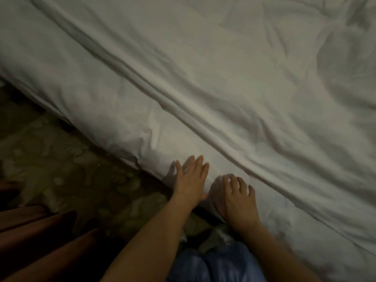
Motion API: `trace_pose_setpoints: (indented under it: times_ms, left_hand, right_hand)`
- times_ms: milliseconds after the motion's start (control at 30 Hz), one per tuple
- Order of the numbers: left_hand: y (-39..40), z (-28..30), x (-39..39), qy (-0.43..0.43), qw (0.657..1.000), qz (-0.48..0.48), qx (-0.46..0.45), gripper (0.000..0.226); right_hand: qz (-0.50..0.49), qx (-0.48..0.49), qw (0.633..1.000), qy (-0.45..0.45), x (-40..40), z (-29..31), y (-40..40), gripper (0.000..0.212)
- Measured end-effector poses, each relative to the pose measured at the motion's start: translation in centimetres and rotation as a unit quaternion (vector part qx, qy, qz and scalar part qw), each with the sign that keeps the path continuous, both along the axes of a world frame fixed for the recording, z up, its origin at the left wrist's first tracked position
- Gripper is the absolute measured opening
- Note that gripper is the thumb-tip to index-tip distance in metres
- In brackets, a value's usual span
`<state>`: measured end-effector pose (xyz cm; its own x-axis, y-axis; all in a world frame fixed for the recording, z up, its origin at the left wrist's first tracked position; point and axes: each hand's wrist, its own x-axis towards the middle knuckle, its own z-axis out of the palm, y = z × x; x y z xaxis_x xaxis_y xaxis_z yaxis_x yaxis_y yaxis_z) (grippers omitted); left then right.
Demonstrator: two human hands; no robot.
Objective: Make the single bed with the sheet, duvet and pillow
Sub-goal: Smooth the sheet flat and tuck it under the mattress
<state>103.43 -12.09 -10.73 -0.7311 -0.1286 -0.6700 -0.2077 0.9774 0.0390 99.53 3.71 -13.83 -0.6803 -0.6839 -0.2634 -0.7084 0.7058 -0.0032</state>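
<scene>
Both hands, L [191, 180] & R [236, 198], flat on duvet [223, 78] (edge).

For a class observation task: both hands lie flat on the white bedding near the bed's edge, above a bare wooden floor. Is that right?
Not quite. The head view shows patterned carpet, not bare wood. The left hand and right hand do lie flat on the white bedding near the edge.

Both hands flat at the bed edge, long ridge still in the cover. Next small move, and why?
Probably sweep both hands, left hand and right hand, up across the cover: a long ridge runs just beyond their flat fingers.
</scene>
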Motion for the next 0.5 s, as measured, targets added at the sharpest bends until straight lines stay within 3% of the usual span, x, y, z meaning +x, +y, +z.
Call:
trace_pose_setpoints:
  times_ms: [67,133,300,367,500]
  left_hand:
    - [0.8,-0.9,0.4,-0.011,1.0,-0.001,0.005,0.089]
    - [1.7,-1.9,0.8,-0.012,1.0,0.006,0.002,0.092]
    - [4.0,-3.9,1.2,0.012,0.999,-0.029,-0.015,0.088]
    - [4.8,-4.0,1.2,0.011,0.998,-0.05,-0.026,0.087]
    - [7.0,-3.8,1.4,0.016,0.999,-0.031,-0.032,0.081]
  right_hand:
    - [-0.041,0.037,0.998,-0.033,1.6,-0.7,1.2,0.1]
    - [-0.055,0.067,0.995,-0.053,2.3,-1.8,2.1,0.097]
    - [-0.01,0.056,0.998,0.027,-0.2,-4.3,1.4,0.046]
    - [0.023,0.039,0.999,0.005,-0.2,-4.3,0.8,0.041]
    - [-0.013,0.029,0.996,-0.081,0.1,-4.1,0.8,0.036]
